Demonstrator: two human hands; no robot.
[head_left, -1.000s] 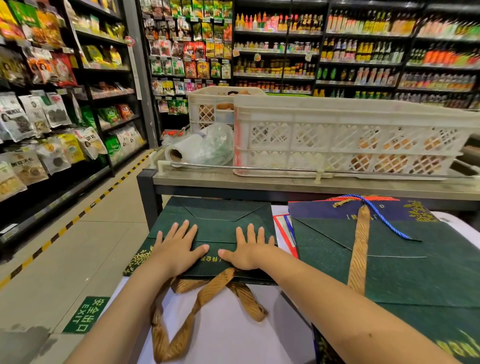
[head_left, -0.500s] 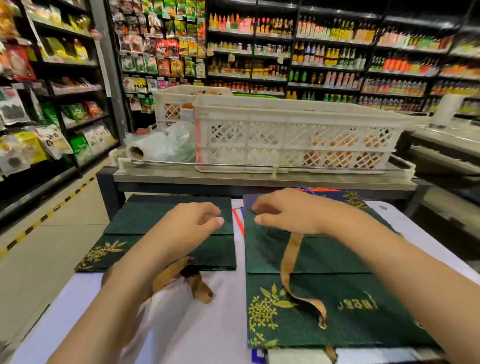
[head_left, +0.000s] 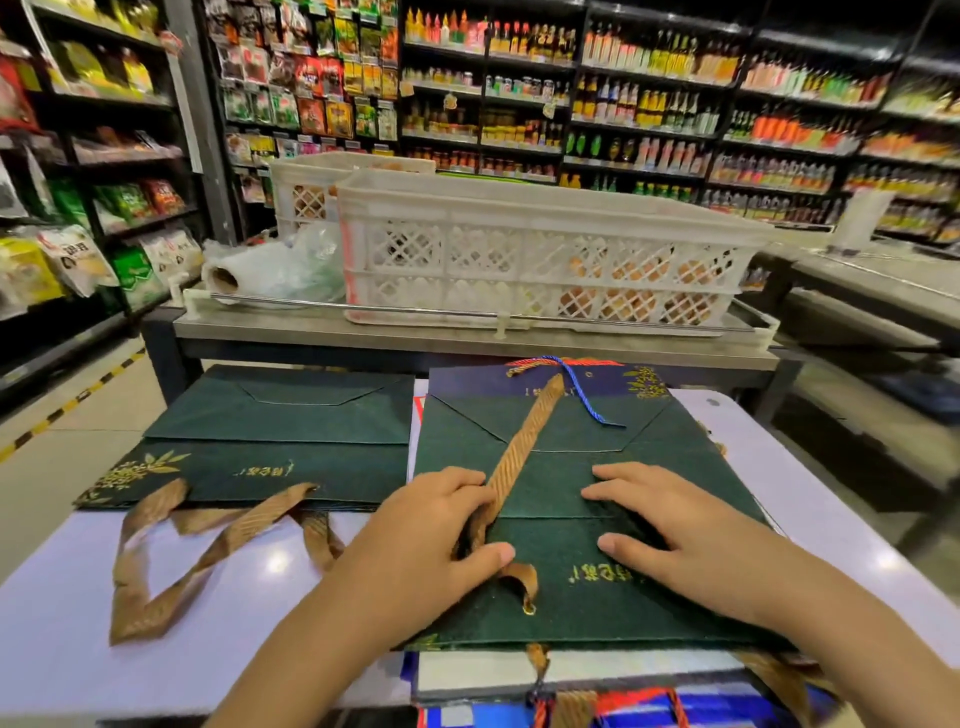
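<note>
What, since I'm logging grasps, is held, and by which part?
The left hand pinches the ribbon handle near its lower end, thumb against fingers. The right hand holds nothing, lying flat on the bag.

The white table (head_left: 234, 613) holds a flat green bag (head_left: 280, 431) on the left, its brown handles (head_left: 208, 545) lying nearer, and a pile of flat bags (head_left: 561, 499) on the right.

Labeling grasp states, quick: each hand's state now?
Left hand: grips the gold ribbon handle on the green bag.
Right hand: open, pressing flat on that bag.
</note>
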